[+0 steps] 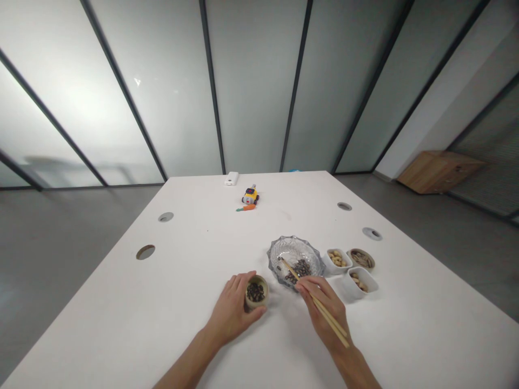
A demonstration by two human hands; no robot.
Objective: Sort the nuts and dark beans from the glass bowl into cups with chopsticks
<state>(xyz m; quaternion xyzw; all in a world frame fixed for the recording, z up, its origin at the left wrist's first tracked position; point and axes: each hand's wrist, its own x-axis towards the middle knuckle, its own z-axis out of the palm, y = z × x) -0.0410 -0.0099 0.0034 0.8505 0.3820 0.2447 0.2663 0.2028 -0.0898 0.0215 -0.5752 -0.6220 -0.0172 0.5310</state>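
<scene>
My left hand is curled round a small beige cup on the white table, thumb in front and fingers behind. Dark beans lie inside the cup. A pair of wooden chopsticks is gripped in my right hand. Their tips reach into a clear glass bowl with a scalloped rim, close to a small dark bean on its left inner side. More dark beans are gathered in the bowl's lower right. Whether the tips pinch that bean I cannot tell.
Right of the bowl stand two white dishes with nut-like pieces and a round beige dish with brownish pieces. Farther back are a yellow toy car, an orange-handled toy screwdriver and a white box. Round holes pierce the table.
</scene>
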